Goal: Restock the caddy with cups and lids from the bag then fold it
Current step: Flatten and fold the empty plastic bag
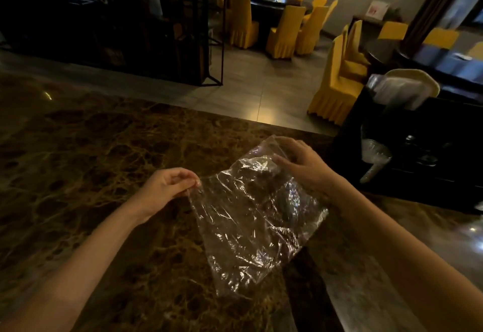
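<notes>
Here we hold the clear, crinkled plastic bag [257,216] over the veined brown marble counter [91,175]: our left hand [167,188] pinches one corner, our right hand [303,164] grips the far edge (fingers curled on film). Right of that grip stands the black caddy [418,149].

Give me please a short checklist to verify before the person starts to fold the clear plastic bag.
1. Bag looks empty: ok, only the marble shows through it.
2. Left hand pinches one bag corner: ok.
3. Right hand holds the far edge: ok.
4. Bag flat and smooth: not ok, it is crinkled.
5. Bare counter around the bag for folding: ok.
6. Caddy fully restocked: cannot tell, too dark.
</notes>
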Motion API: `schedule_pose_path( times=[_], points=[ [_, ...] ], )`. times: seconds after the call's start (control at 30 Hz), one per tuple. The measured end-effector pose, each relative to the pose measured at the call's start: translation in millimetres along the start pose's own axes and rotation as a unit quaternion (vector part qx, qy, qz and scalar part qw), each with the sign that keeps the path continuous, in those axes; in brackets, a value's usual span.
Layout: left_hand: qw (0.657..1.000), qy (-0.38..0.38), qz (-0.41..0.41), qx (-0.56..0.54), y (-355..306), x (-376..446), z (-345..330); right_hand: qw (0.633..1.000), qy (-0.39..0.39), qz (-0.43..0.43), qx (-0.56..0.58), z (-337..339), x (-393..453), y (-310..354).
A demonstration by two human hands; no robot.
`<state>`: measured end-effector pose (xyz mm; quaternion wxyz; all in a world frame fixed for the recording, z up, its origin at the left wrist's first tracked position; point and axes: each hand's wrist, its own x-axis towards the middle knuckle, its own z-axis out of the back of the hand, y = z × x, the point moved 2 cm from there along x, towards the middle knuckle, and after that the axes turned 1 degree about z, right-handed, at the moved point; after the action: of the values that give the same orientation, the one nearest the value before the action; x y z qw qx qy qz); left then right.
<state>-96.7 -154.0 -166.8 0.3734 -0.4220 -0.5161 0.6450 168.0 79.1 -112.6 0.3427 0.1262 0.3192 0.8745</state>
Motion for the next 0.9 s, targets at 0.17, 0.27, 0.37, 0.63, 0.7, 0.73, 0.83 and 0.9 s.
schedule_pose_path(
  times=[0.17, 0.27, 0.37, 0.63, 0.7, 0.73, 0.83, 0.9],
  points=[
    [0.998, 0.031, -0.009, -0.057, -7.0, 13.0, 1.8, 0.965, 0.043, -0.111, 0.234, -15.4, 39.3, -19.5],
    [0.998, 0.021, -0.008, -0.059, -4.6, 19.3, 3.7, 0.953, 0.051, -0.139, 0.266, -16.1, 41.4, -35.8],
    [0.997, -0.028, 0.002, -0.069, 2.1, 26.1, 12.7, 0.959, 0.050, -0.123, 0.249, -12.4, 34.4, -48.6],
    [0.975, -0.132, 0.094, -0.153, 25.9, 42.8, 37.2, 0.976, -0.011, -0.088, 0.197, -4.7, 13.9, -75.9],
    [0.965, -0.144, 0.122, -0.180, 27.6, 44.9, 42.8, 0.976, -0.045, -0.086, 0.196, -1.1, 9.6, -85.1],
    [0.964, -0.146, 0.128, -0.183, 28.0, 46.0, 45.1, 0.976, -0.058, -0.086, 0.193, -0.1, 8.9, -89.5],
    [0.961, -0.165, 0.126, -0.184, 28.6, 52.1, 45.2, 0.972, -0.088, -0.091, 0.196, -1.7, 10.6, -96.9],
    [0.956, -0.178, 0.123, -0.197, 29.4, 55.7, 40.9, 0.965, -0.100, -0.118, 0.213, -7.5, 14.3, -97.2]
  ],
)
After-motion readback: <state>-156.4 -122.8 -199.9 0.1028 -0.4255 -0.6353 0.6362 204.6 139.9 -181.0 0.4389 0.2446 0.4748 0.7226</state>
